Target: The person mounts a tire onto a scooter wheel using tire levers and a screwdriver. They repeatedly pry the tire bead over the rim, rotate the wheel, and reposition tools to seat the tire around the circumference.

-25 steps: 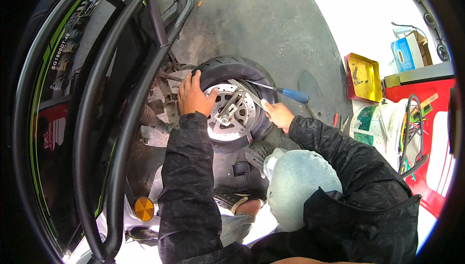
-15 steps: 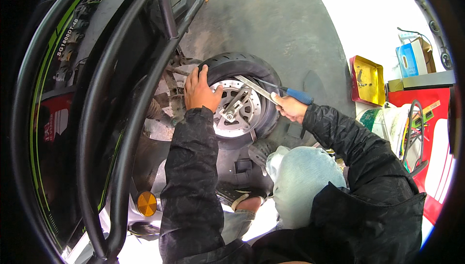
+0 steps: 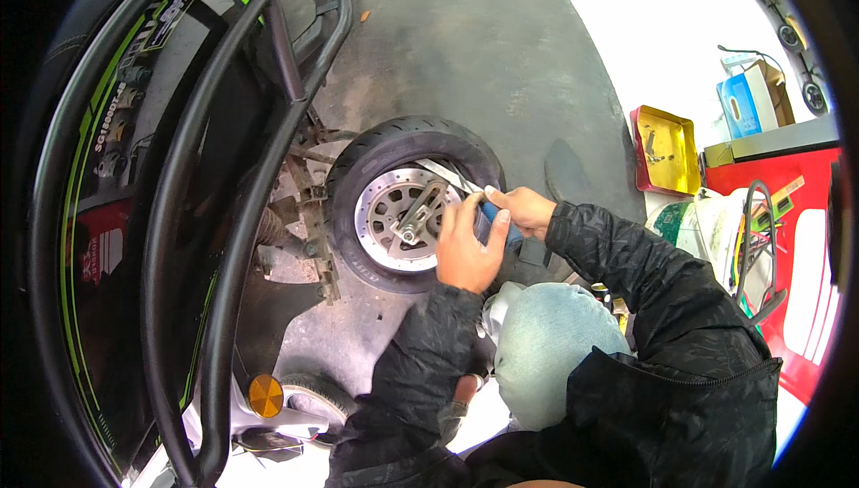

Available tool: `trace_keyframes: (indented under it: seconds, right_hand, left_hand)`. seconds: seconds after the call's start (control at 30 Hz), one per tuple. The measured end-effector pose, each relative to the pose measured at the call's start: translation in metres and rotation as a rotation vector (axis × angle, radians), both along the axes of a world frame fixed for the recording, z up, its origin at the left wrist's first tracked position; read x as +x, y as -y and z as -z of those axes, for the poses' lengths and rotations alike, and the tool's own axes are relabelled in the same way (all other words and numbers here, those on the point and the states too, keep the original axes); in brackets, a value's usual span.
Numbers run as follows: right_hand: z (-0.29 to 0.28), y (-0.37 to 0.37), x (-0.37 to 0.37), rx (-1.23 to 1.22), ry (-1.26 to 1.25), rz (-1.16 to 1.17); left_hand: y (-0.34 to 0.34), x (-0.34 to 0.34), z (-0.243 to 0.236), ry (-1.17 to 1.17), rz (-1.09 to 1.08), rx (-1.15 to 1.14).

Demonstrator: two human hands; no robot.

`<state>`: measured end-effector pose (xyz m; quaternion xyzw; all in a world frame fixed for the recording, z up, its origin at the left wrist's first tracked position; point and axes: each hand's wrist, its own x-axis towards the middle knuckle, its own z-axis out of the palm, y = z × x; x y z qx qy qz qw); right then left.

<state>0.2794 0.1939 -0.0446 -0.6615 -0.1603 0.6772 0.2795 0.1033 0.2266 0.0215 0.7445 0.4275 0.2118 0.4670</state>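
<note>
A wheel with a black tyre (image 3: 483, 144) and a perforated brake disc (image 3: 371, 211) lies flat on the floor in front of me. My right hand (image 3: 531, 211) grips a flat metal tyre lever (image 3: 445, 174), whose far end sits at the tyre's inner edge. Beneath that hand is a blue-handled screwdriver (image 3: 514, 236), its shaft hidden. My left hand (image 3: 467, 251) is at the wheel's right side, its fingers and thumb closing around the blue handle. A slotted metal arm (image 3: 425, 208) is at the hub.
A vehicle's black tubular guard (image 3: 228, 255) fills the left, with an orange reflector (image 3: 266, 396) low on it. My knee (image 3: 559, 345) is close below the hands. To the right are a yellow-lined tray (image 3: 671, 144), a white bucket (image 3: 707, 220) and a red cabinet (image 3: 805, 193).
My left hand has left the tyre's upper left edge and moved right and nearer, to the screwdriver handle. My right hand still holds the tyre lever. The view has shifted slightly.
</note>
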Motion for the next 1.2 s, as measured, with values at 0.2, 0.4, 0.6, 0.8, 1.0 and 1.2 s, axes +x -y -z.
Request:
trace_keyframes:
  seconds: [0.2, 0.4, 0.6, 0.8, 1.0, 1.2]
  right_hand:
    - [0.014, 0.006, -0.002, 0.099, -0.142, 0.08]
    - [0.023, 0.008, 0.0, 0.088, -0.03, 0.028]
    - [0.03, 0.019, 0.0, 0.317, -0.067, 0.069]
    - [0.062, 0.022, 0.004, 0.222, -0.436, 0.34]
    - [0.069, 0.025, 0.024, 0.211, -0.642, 0.295]
    - [0.03, 0.041, 0.004, 0.217, -1.023, 0.308]
  left_hand:
    - [0.014, 0.03, 0.014, 0.527, -0.229, -0.687]
    - [-0.03, 0.058, -0.013, -0.027, -0.21, 0.029]
    - [-0.071, 0.129, -0.011, -0.531, 0.062, 0.422]
    - [-0.064, 0.154, 0.025, -0.575, 0.072, 0.525]
    - [-0.042, 0.151, 0.04, -0.572, 0.069, 0.551]
    - [-0.063, 0.155, 0.032, -0.57, 0.123, 0.505]
